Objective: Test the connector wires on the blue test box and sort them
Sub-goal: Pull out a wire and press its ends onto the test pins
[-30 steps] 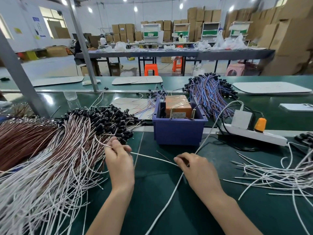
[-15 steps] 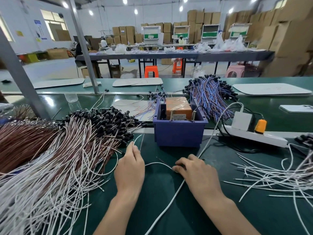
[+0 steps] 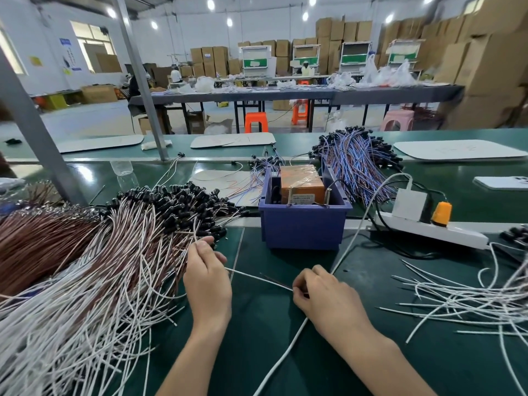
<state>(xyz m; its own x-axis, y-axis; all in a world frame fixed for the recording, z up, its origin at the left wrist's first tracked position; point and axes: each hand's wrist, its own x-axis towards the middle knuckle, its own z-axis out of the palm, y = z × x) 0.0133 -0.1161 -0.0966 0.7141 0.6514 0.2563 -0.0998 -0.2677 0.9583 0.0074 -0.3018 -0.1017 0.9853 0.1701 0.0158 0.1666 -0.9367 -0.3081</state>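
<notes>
A blue test box (image 3: pixel 303 228) with an orange unit inside stands mid-table. Left of it lies a large heap of white and brown connector wires (image 3: pixel 94 270) with black plugs. My left hand (image 3: pixel 207 277) is at the heap's right edge and pinches one white connector wire (image 3: pixel 257 277) near its plug end. That wire runs right to my right hand (image 3: pixel 325 300), which pinches its bare end just in front of the box. A smaller pile of sorted white wires (image 3: pixel 468 298) lies at the right.
A white power strip (image 3: pixel 434 228) with an orange plug sits right of the box, and its white cable (image 3: pixel 285 350) runs under my right hand. Blue-violet wires (image 3: pixel 357 164) are heaped behind the box. A slanted metal post (image 3: pixel 37 132) rises at the left.
My left hand went back to the heap's edge and lifted the plug end of the wire. The wire is now stretched straight between both hands. My right hand stayed in place.
</notes>
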